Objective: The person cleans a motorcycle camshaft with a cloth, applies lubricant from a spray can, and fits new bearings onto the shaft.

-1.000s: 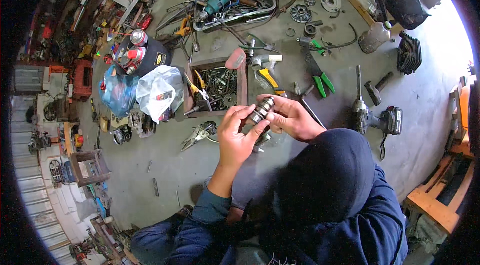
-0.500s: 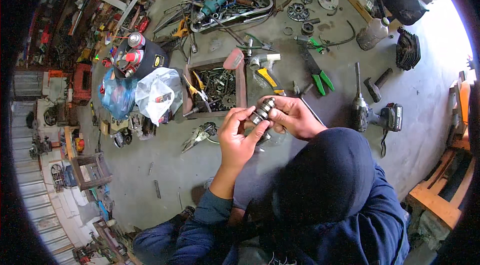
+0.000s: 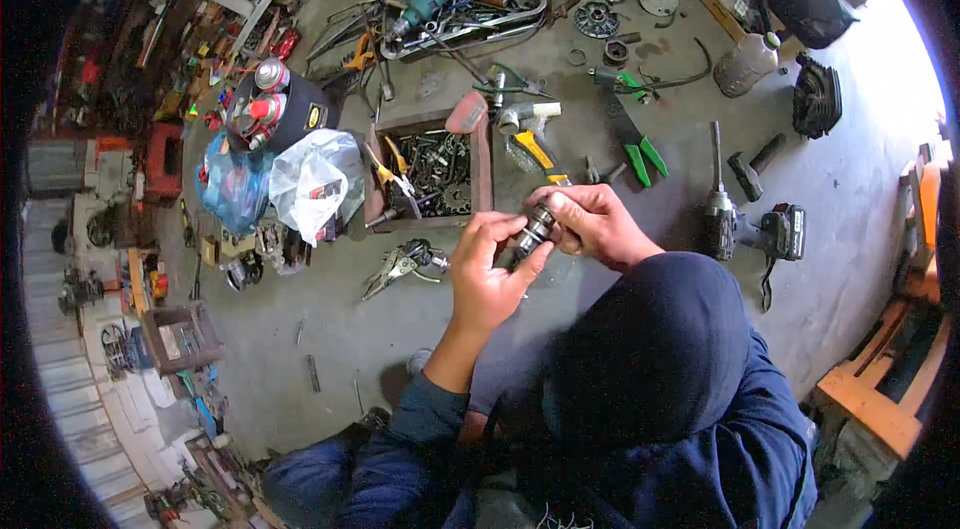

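The left hand point(image 3: 484, 277) and right hand point(image 3: 608, 229) both pinch a camshaft-like metal part point(image 3: 538, 229), ten o'clock of which sits a wooden parts box point(image 3: 482, 179). The step appears to be close inspection; turning the part would call for one steady grip while the other loosens.

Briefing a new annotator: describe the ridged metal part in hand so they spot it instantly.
Find the brown square tray of loose metal hardware near mid-picture. Below and right of it, the bare left hand and bare right hand are close together. Between them is the short, shiny, ridged metal cylinder, set apart from that hardware by being held in both hands.
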Tool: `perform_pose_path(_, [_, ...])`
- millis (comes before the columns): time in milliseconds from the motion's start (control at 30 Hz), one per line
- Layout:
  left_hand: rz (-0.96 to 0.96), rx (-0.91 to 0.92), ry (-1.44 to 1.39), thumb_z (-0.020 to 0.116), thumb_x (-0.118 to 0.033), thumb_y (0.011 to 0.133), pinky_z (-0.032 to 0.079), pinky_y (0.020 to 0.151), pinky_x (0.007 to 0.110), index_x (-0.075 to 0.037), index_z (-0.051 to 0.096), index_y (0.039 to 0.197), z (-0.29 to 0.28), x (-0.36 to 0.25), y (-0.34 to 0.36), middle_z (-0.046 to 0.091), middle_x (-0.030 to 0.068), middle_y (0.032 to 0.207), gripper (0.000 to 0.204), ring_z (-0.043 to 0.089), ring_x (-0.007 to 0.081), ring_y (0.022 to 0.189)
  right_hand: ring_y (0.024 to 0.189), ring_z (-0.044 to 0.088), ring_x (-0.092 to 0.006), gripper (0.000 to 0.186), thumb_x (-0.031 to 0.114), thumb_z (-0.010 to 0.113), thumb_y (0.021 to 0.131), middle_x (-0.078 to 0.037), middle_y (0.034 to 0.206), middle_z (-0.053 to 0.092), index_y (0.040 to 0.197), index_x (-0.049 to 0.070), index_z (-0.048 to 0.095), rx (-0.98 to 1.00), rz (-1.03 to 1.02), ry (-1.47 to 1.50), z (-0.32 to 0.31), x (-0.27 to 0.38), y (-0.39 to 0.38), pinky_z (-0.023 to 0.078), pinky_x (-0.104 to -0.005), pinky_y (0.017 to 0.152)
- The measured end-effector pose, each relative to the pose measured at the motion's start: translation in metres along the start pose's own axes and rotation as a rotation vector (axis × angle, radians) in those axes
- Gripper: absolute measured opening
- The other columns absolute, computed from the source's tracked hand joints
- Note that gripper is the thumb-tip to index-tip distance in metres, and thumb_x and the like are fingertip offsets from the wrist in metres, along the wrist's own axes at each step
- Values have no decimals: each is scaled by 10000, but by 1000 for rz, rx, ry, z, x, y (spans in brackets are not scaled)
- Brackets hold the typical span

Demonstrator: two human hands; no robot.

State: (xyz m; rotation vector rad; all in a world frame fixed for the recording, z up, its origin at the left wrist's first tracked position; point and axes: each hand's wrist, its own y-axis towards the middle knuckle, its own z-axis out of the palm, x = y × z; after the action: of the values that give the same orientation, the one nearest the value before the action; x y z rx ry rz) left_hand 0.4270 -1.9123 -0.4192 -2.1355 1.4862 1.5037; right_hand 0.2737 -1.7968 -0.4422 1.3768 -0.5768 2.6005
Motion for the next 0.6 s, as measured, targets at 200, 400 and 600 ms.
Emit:
perform_pose_path(200, [-612, 165, -698, 747, -168, 881, 534, 714, 243, -10, 558, 1175, 19, 12, -24, 656, 26, 980, 384, 624, 82, 792, 662, 538, -78, 321, 197, 557, 1005, -20, 837, 635, 1218, -38, 606, -122, 29, -302, -7, 1, -24, 436, -245, 562])
perform_pose_path(400, [-981, 429, -1518, 541, -95, 919, 544, 698, 324, -61, 423, 1362, 77, 20, -66, 595, 66, 1085, 459, 610, 154, 850, 742, 600, -141, 153, 113, 611, 953, -97, 846, 669, 987, -34, 638, -81, 161, -600, -78, -24, -74, 469, -288, 613])
perform_pose_path(600, [-992, 537, -1365, 564, -138, 920, 474, 624, 279, -76, 594, 1150, 53, 18, -48, 616, 5, 869, 240, 574, 122, 708, 796, 658, -189, 120, 75, 656, 901, -113, 929, 697, 999, 5, 661, -626, -33, -519, -44, 10, -101, 527, -297, 731])
